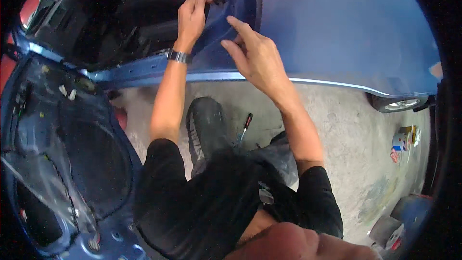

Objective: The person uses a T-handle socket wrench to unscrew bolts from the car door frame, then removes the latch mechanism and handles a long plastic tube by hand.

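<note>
My left hand, with a metal-banded watch on its wrist, is raised at the rear edge of a blue car's door opening. Its fingers are curled, and a fingertip meets a small dark round piece at the blue door pillar. Whatever those fingers hold is hidden. To the right and a little nearer, my right hand hovers by the pillar, thumb and forefinger apart, nothing visible between them. A smooth blue body panel extends to the right of the pillar.
At the left an opened blue door shows its stripped inner side and loose wires. A screwdriver lies on the concrete floor near my shoe. Cans stand at the right, below the wheel. The bright sill runs before me.
</note>
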Demonstrator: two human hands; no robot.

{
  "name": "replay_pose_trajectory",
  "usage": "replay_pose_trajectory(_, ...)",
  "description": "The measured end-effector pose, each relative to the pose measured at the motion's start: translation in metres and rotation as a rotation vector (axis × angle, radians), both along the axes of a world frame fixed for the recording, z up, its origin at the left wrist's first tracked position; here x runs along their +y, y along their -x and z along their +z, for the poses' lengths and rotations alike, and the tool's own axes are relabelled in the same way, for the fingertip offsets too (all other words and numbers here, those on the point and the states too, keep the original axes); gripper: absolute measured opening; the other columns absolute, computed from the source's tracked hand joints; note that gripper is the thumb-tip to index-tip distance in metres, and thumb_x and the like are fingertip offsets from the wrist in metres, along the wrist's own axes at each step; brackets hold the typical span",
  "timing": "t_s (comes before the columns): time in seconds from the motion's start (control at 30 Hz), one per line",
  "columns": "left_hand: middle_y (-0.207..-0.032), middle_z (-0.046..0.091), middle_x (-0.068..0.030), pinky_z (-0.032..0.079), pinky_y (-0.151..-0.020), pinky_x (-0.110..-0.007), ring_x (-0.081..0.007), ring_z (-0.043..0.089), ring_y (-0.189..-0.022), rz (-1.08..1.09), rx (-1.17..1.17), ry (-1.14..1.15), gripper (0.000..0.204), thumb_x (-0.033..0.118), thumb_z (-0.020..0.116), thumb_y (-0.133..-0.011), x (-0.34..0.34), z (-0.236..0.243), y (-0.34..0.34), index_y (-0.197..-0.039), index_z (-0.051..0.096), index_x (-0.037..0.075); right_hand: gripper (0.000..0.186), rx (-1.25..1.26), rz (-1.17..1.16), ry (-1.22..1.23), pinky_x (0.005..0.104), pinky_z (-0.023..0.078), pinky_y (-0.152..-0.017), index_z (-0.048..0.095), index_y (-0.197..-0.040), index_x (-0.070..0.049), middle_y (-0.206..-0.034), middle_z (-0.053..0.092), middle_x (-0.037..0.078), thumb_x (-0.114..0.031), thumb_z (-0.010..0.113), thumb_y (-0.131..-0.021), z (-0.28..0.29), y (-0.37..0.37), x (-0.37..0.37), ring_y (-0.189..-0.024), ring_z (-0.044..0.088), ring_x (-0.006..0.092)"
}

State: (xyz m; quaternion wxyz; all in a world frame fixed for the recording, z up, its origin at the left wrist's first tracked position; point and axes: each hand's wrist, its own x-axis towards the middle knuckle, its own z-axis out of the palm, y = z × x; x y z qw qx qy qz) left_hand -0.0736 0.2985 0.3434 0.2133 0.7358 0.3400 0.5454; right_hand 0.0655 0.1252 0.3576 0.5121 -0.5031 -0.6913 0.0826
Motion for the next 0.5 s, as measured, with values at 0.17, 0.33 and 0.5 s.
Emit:
replay_pose_trajectory(0.17, -0.074, 0.061, -0.0104, 0.043, -0.064, -0.033, -0.0170, 0.056, -0.068, -0.124, -0.135, -0.070, 0.044, 0.028, 0.045, -0.104, 0.017, -0.008, 0.001, -0.088, 0.070, -0.003, 0.061, -0.016, -0.239, -0.181, 0.0517, 0.053, -0.060, 0.040, -0.142, -0.004, -0.079, 0.065, 0.024, -0.013, 0.067, -0.088, -0.006, 0.032, 0.052, -0.068, 0.065, 0.0442)
replay_pose_trajectory(0.33, -0.073, 0.059, -0.0110, 0.040, -0.059, -0.033, -0.0191, 0.054, -0.063, -0.226, -0.197, -0.123, 0.033, 0.015, 0.046, -0.100, 0.031, -0.025, -0.002, -0.085, 0.070, -0.003, 0.064, -0.231, -0.512, -0.142, 0.0497, 0.053, -0.055, 0.037, -0.148, -0.010, -0.076, 0.063, 0.020, -0.011, 0.064, -0.089, -0.009, 0.041, 0.077, -0.064, 0.065, 0.0415)
replay_pose_trajectory(0.5, -0.071, 0.051, -0.0026, 0.036, -0.056, -0.029, -0.0124, 0.046, -0.061, -0.163, -0.594, -0.161, 0.008, 0.003, 0.058, -0.093, 0.036, -0.051, -0.023, -0.090, 0.064, 0.001, 0.057, -0.346, -0.661, -0.043, 0.0492, 0.053, -0.057, 0.042, -0.146, -0.013, -0.079, 0.060, 0.019, -0.011, 0.060, -0.092, -0.013, 0.057, 0.086, -0.065, 0.064, 0.0411)
